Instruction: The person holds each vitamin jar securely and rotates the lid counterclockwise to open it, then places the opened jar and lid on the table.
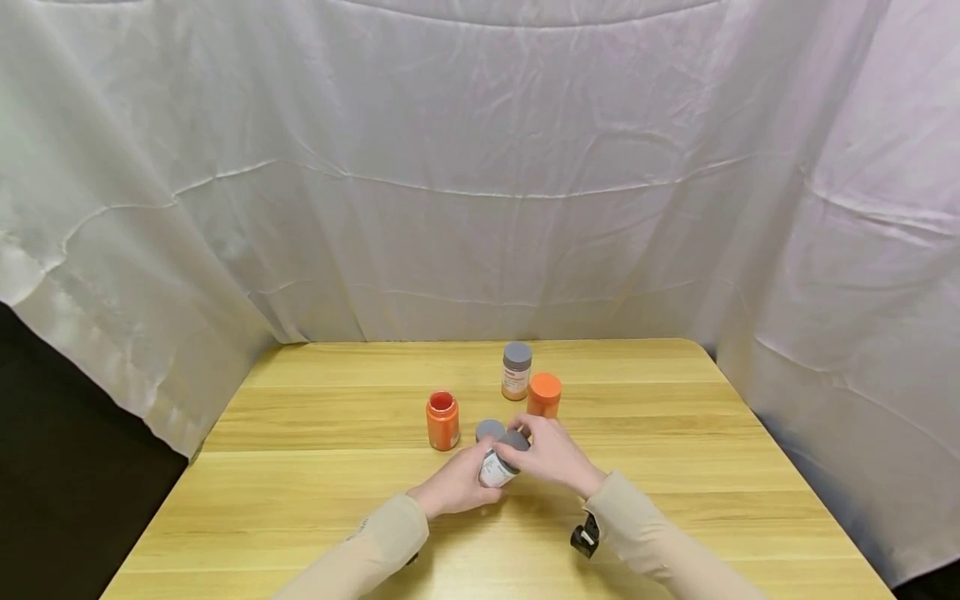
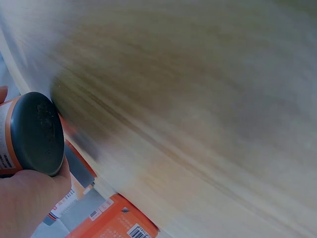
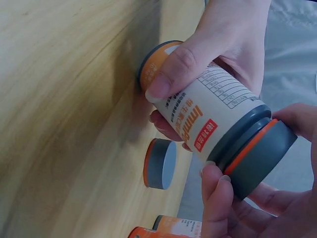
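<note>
My left hand (image 1: 459, 481) grips a white-labelled supplement bottle (image 3: 193, 106) round its body, tilted above the table. At its upper end the fingers of my right hand (image 1: 553, 454) hold the grey cap (image 3: 260, 158), which sits at the neck with an orange ring showing along its edge. The left wrist view shows the bottle's dark base (image 2: 38, 134) with left-hand fingers around it. On the table just beyond the hands lies a loose grey lid (image 3: 162, 163), partly hidden behind them in the head view.
An orange jar (image 1: 443, 423) without a lid stands left of the hands. Beyond them are an upright grey-capped bottle (image 1: 516, 372) and an orange-capped bottle (image 1: 544, 393), close together. Pale curtains (image 1: 480, 250) hang behind the wooden table (image 1: 315, 467).
</note>
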### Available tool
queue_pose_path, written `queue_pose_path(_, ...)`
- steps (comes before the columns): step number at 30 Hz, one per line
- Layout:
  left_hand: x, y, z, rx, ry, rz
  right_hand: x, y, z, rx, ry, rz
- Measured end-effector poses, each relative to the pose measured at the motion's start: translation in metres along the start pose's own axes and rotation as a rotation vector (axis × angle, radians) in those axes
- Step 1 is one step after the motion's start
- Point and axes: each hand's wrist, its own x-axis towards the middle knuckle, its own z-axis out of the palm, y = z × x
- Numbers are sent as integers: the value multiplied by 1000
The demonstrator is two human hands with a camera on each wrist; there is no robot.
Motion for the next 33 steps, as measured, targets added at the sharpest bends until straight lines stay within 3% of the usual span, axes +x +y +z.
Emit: queue_pose_path(33, 0, 5, -2, -4, 4, 0, -2, -3, -5, 2, -35, -43)
